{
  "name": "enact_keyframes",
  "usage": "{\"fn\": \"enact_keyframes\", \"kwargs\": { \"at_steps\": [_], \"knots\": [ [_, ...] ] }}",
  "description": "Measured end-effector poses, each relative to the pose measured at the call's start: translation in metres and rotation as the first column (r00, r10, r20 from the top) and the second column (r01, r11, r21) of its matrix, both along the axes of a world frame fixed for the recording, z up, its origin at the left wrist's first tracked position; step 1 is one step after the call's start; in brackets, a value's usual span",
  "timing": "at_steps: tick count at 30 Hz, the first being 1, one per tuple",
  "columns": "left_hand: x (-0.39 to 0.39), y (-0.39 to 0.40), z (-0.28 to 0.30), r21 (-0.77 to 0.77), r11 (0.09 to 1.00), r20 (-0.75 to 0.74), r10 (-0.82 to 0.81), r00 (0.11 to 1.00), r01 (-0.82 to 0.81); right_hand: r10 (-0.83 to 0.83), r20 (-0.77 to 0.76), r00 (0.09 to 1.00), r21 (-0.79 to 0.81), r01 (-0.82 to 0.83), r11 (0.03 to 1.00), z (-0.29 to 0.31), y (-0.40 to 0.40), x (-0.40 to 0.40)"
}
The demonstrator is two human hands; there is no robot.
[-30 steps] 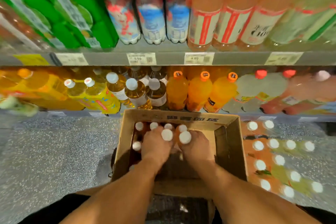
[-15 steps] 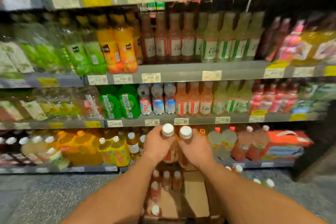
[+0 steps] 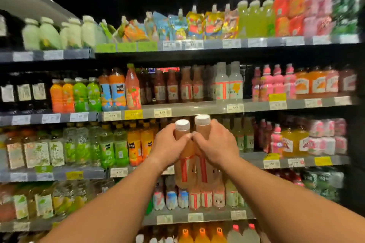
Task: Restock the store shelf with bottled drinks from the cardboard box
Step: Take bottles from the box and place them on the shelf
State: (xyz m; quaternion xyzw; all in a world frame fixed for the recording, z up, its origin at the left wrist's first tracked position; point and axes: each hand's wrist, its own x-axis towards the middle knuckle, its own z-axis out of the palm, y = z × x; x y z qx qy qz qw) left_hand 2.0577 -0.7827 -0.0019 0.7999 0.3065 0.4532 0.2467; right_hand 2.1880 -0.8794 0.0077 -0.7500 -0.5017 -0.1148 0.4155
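I hold two tall bottles of peach-coloured drink with white caps and red-and-white labels, upright and side by side in front of the shelves. My left hand grips the neck of the left bottle. My right hand grips the neck of the right bottle. Their caps reach just under the edge of the shelf that carries similar brown and peach bottles. The cardboard box is out of view.
Stocked shelves fill the view: green and orange bottles at left, pink and orange drinks at right, pouches on the top shelf, small bottles on the shelf below my hands.
Both hands took a bottle each out of the cardboard box and lifted them up to shelf height. My view rose from the box on the floor to the upper shelves.
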Motion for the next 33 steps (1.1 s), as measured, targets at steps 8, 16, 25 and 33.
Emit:
{"fn": "enact_keyframes", "kwargs": {
  "at_steps": [8,16,25,33],
  "knots": [
    [0.023,0.014,0.088,-0.036,0.997,0.084,-0.059,0.995,0.063,-0.007,-0.057,0.998,0.069,0.011,0.998,0.081,0.014,0.032],
    [0.059,0.067,0.139,0.084,0.996,0.225,-0.029,0.974,0.011,0.074,-0.051,0.996,0.19,-0.063,0.98,0.126,0.067,0.071],
    [0.136,0.161,0.183,0.157,0.988,0.318,-0.059,0.946,0.009,0.028,0.012,1.0,0.234,-0.03,0.972,0.171,0.168,0.13],
    [0.174,0.234,0.166,0.07,0.998,0.187,-0.012,0.982,-0.001,-0.025,-0.057,0.998,0.159,0.033,0.987,0.156,0.253,0.173]
  ]
}}
